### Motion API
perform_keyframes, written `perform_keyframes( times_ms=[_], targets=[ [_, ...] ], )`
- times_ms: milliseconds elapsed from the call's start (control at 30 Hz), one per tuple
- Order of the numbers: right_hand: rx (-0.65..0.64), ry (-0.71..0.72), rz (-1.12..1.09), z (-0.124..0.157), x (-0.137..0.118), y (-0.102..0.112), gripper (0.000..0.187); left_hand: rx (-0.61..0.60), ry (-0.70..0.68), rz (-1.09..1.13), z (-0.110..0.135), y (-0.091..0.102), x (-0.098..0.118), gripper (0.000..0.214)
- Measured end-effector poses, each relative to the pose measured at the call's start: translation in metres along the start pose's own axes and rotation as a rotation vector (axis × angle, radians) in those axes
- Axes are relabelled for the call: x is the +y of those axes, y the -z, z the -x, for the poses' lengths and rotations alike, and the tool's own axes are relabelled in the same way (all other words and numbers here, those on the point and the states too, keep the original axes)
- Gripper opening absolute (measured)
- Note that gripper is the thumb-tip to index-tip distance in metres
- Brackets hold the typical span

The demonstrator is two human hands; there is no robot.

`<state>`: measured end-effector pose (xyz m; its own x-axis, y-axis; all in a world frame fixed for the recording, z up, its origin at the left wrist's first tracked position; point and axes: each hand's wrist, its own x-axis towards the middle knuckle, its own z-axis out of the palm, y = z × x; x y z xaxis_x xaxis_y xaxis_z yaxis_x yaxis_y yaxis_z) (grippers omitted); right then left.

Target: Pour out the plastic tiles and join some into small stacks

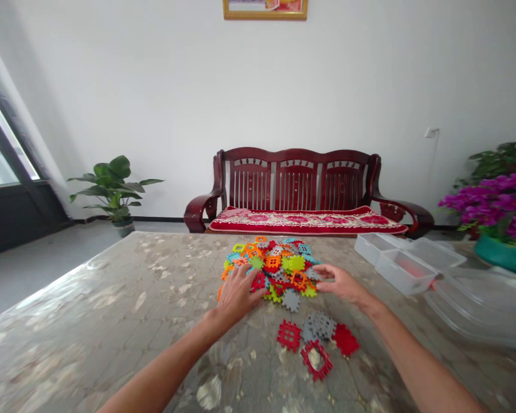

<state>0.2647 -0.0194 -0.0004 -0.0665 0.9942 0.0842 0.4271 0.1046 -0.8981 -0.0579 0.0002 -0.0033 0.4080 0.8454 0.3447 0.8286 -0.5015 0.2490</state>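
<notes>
A heap of colourful plastic interlocking tiles (273,262) lies on the table, in orange, red, green, blue and grey. My left hand (239,291) rests over the heap's left side, its fingers spread among the tiles. At the right edge of the heap, my right hand (337,282) has thumb and fingers apart, close to a grey tile. Nearer to me sits a small separate group: a red window tile (289,335), overlapping grey tiles (319,326), a solid red tile (346,339) and a red frame tile (317,360) with an oval opening.
Translucent plastic boxes (406,269) and clear lids (481,304) stand on the right of the patterned table (155,321). Purple flowers (494,201) in a teal pot are at far right. Beyond the table is a wooden bench (294,178); a potted plant (116,186) stands left.
</notes>
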Motion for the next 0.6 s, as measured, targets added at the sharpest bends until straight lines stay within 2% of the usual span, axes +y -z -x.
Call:
perform_keyframes(
  times_ms=[100, 200, 267, 333, 400, 500, 600],
  targets=[
    [-0.229, 0.000, 0.186, 0.024, 0.011, 0.010, 0.085, -0.146, -0.103, 0.137, 0.021, -0.008, 0.032, 0.047],
    [-0.428, 0.081, 0.408, 0.039, 0.015, 0.008, 0.107, -0.270, -0.160, 0.189, 0.036, -0.019, 0.063, 0.076],
    [-0.493, 0.135, 0.537, 0.044, 0.015, 0.001, 0.111, -0.310, -0.183, 0.183, 0.041, -0.026, 0.079, 0.092],
    [-0.488, 0.178, 0.625, 0.047, 0.012, -0.007, 0.104, -0.332, -0.201, 0.157, 0.041, -0.032, 0.088, 0.089],
    [-0.456, 0.229, 0.667, 0.049, 0.009, -0.014, 0.089, -0.345, -0.219, 0.136, 0.038, -0.036, 0.091, 0.071],
    [-0.436, 0.297, 0.699, 0.050, 0.002, -0.020, 0.070, -0.356, -0.246, 0.140, 0.032, -0.040, 0.087, 0.046],
    [-0.413, 0.291, 0.750, 0.048, -0.003, -0.023, 0.059, -0.348, -0.271, 0.170, 0.028, -0.041, 0.081, 0.032]
  ],
)
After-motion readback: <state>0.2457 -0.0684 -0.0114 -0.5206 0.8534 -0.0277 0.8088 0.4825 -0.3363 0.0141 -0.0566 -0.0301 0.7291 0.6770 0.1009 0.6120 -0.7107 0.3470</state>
